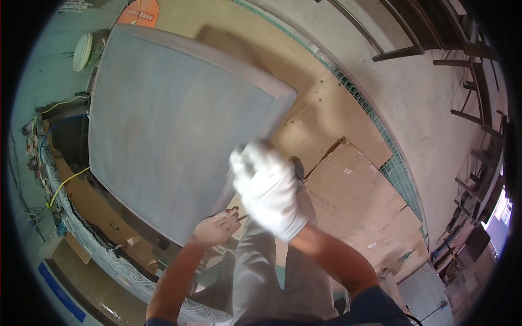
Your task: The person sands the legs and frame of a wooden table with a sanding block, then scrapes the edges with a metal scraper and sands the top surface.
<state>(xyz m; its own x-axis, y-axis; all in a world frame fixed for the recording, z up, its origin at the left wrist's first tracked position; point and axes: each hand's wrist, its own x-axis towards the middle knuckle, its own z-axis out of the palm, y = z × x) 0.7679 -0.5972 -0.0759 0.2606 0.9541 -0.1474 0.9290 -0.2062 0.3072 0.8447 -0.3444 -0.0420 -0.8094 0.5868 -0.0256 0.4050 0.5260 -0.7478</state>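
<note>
A large grey panel (168,125) with rounded corners stands tilted in front of me, over cardboard on the floor. My right hand (269,190), in a white glove and blurred by motion, lies on the panel's right edge with its fingers curled over it. My bare left hand (217,228) is at the lower right edge near the bottom corner, fingers closed around a thin dark tool (243,217) that sticks out to the right. My grey trouser legs (261,271) and one shoe (297,167) show below the hands.
Flattened cardboard sheets (353,190) cover the floor, bordered by a green mesh strip (399,174). Dark metal frames (473,108) stand at the right. A white bucket (84,51) and an orange sign (140,13) sit top left. A yellow cable (65,182) runs along the left.
</note>
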